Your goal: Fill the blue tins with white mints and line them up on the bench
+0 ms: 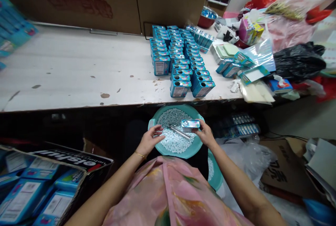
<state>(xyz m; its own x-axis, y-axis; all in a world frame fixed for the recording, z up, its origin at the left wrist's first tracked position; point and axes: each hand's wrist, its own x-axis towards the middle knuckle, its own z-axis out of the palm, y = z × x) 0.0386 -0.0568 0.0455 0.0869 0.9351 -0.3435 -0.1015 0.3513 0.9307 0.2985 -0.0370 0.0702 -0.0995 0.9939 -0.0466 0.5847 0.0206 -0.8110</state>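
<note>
A teal basin [195, 147] rests on my lap, filled with small pale blue-white tablets [175, 140]. My right hand [206, 135] holds a small blue tin [190, 125] over the basin, its top facing up. My left hand [149, 140] rests on the basin's left rim, fingers curled and touching the tablets. A metal scoop or tongs [180, 132] lies across the tablets between my hands.
A worn white table [73, 68] stands ahead with several rows of blue tins [180, 61] stacked on it. Loose packaging and bags [252, 68] clutter its right end. A cardboard box of blue packs [39, 187] sits at my left; another teal basin [215, 175] is under my right arm.
</note>
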